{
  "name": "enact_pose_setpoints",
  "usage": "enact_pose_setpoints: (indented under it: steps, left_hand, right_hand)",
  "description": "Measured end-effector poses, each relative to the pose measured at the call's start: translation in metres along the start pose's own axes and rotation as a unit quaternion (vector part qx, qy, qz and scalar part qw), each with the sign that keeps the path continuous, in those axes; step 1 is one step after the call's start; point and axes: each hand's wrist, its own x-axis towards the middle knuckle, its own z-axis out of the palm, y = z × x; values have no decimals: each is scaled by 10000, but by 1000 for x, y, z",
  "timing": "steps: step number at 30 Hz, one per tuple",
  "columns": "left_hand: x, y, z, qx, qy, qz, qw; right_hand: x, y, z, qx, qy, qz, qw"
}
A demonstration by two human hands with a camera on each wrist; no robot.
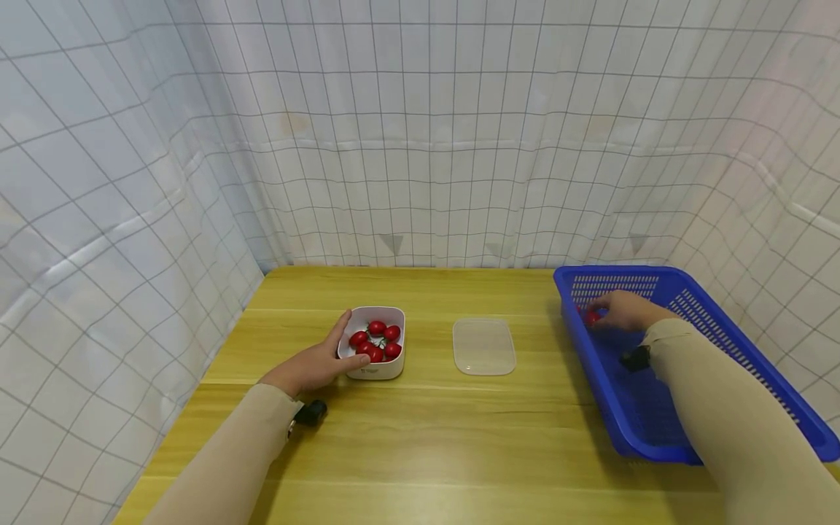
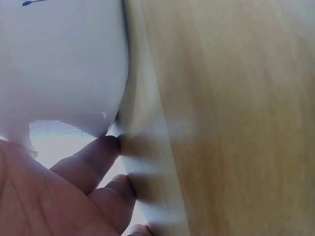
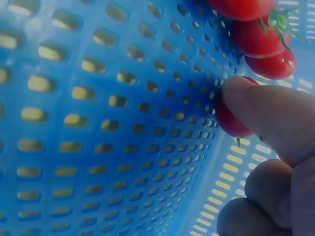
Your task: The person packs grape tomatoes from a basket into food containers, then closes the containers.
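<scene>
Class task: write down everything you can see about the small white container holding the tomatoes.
The white container is a small, squarish tub with rounded corners and smooth, plastic-looking walls, open at the top. It stands upright on the wooden table, left of a clear lid lying apart from it. Several red cherry tomatoes with green stems fill it. The left hand holds its left side, thumb up along the wall. A small dark mark shows on its front wall.

Fingertips (image 2: 106,152) touch the white container (image 2: 64,64) (seen close) on the wooden table (image 2: 236,118).
</scene>
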Motion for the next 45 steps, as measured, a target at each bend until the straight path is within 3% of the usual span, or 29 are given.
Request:
enact_pose_setpoints:
  steps: [9,22,45]
  left_hand:
    - [-1,-2,2,-12,-25,-35,10000]
    - [-1,-2,2,-2,-17,-40,10000]
    - [-1,1,0,-233,-45,-77,9997]
  right_hand:
    - [-7,2,-3,-279,-203,-90,9994]
    - [-10,1,-3,-1,-367,179,9992]
    - [-8,3,-1,-24,-398,199,9990]
